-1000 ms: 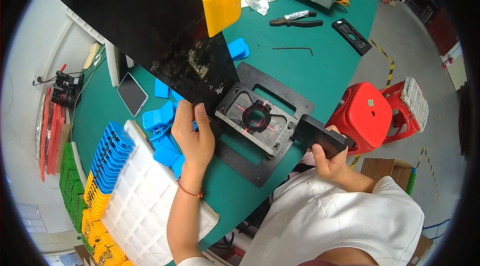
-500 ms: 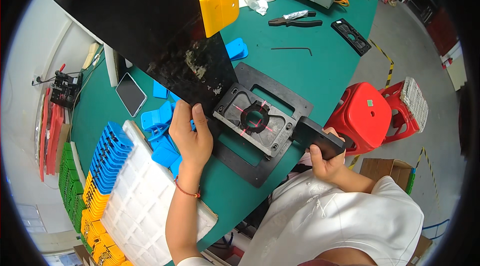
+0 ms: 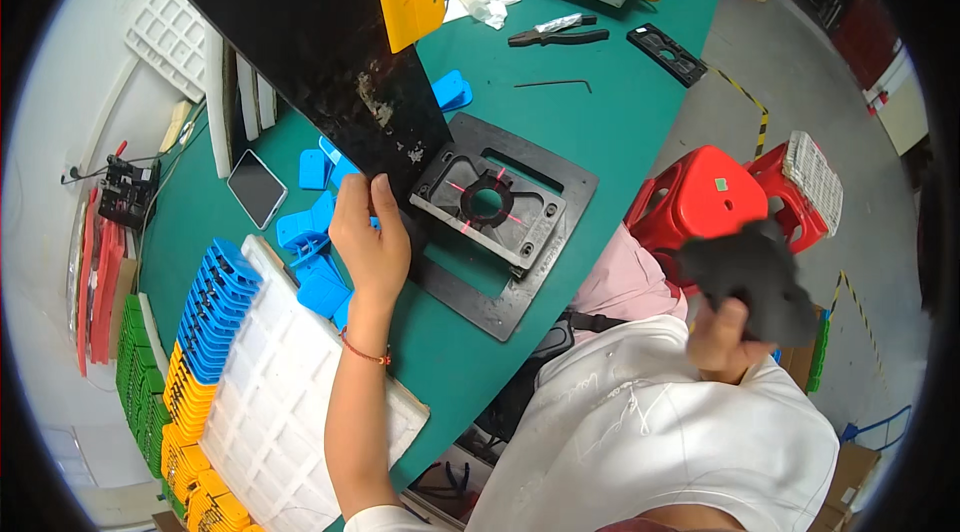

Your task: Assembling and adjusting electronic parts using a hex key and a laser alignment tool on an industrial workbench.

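Note:
My left hand (image 3: 370,244) is closed beside the lower edge of a tall black panel (image 3: 330,62); whatever its curled fingers grip is hidden behind them. At the panel's foot sits a black metal fixture (image 3: 455,214) with a rectangular recess, a round ring and red laser lines crossing it. No part lies over the ring. A flat black base frame (image 3: 545,297) carries the fixture. Off to the right, past the bench edge, my right hand (image 3: 722,337) grips a blocky black part (image 3: 755,277), blurred by motion. A yellow plate (image 3: 412,12) is fixed to the panel.
Blue plastic pieces (image 3: 318,282) lie loose left of the panel, near a phone (image 3: 257,189). A white grid tray (image 3: 270,412) flanks rows of blue, yellow and green parts. Pliers (image 3: 558,35), a hex key (image 3: 553,85) and a black frame (image 3: 666,54) rest behind. Red stools (image 3: 710,202) stand right.
My right hand has carried the black part away from the fixture's right side, out to the right over my lap. My left hand stays by the panel. The view has shifted slightly.

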`<move>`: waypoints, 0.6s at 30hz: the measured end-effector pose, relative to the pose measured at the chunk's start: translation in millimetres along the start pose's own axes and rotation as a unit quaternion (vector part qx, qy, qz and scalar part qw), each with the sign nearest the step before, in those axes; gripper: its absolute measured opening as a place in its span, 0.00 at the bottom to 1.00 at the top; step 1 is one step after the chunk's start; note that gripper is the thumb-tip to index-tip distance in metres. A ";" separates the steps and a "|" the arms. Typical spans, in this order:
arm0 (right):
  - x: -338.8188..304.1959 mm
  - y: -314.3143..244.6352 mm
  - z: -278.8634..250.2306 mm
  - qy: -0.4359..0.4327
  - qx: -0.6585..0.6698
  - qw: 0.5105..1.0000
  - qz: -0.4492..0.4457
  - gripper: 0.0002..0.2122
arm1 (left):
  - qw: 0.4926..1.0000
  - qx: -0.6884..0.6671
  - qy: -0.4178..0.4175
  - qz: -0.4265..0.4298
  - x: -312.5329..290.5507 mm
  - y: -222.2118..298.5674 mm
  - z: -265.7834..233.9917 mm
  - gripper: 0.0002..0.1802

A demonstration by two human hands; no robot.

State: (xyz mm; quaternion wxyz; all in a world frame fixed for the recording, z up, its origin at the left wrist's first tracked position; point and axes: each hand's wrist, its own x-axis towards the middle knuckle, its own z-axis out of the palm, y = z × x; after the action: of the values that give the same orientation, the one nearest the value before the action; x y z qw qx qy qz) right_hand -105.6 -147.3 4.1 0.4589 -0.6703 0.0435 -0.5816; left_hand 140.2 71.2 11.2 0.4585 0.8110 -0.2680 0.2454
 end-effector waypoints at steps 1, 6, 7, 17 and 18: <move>0.3 14.9 -7.7 0.079 -0.074 0.981 -0.161 0.21 | 1.000 -0.004 0.001 -0.005 1.3 -0.3 1.3 0.14; -24.5 -0.5 -18.0 0.228 0.102 0.958 -0.140 0.20 | 0.998 0.046 0.007 0.038 2.2 7.2 -2.7 0.11; -19.4 5.3 -2.1 -0.044 -0.116 0.986 -0.109 0.20 | 0.996 0.062 0.010 0.065 1.8 9.0 -0.8 0.10; 10.6 49.2 53.1 -0.237 -0.177 0.951 -0.085 0.18 | 0.995 0.064 0.016 0.076 2.4 2.5 -2.5 0.10; 23.3 35.4 46.2 -0.209 -0.216 0.942 -0.150 0.19 | 0.995 0.065 0.015 0.073 2.3 1.9 -3.9 0.10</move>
State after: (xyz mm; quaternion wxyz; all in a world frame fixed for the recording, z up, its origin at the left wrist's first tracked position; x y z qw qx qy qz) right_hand -43.4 -155.4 2.3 0.2094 -0.8584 -0.0299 -0.4673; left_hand 140.0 73.3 15.6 0.3899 0.8135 -0.3028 0.3074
